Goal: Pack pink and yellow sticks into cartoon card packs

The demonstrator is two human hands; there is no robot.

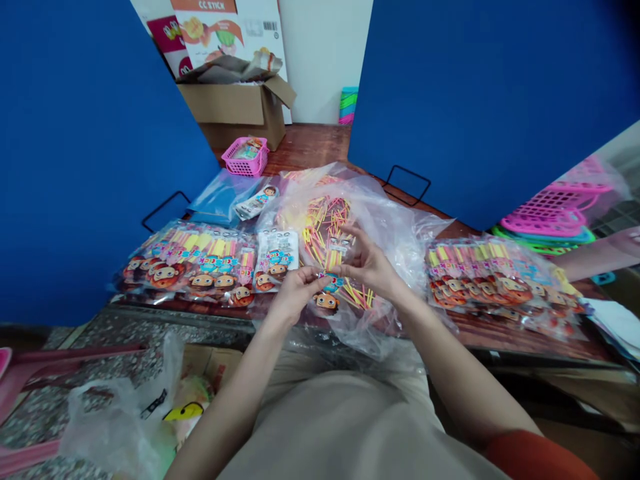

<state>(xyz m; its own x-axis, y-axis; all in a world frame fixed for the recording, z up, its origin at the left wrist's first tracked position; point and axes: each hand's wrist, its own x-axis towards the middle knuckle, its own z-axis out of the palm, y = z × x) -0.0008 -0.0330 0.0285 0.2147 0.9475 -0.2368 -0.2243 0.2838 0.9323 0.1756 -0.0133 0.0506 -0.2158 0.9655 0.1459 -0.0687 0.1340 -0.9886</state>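
Note:
Between my hands is a small printed plastic packet (326, 303) with a cartoon face, with pink and yellow sticks showing in its clear upper part. My left hand (299, 291) pinches its left edge, fingers closed. My right hand (369, 265) grips the packet's right side near the top, thumb and fingers bent around it. Loose pink and yellow candy sticks (320, 230) lie under and behind the hands on a large clear plastic sheet (395, 230). Left of my left hand is a stack of flat printed packets (277, 253).
Filled packets lie in piles at left (200, 260) and right (480, 270). Behind are a pink basket (245, 160), an open cardboard box (225, 103) and blue partitions (475, 100). Another person's arm (600, 255) reaches in at right near stacked baskets (550, 207).

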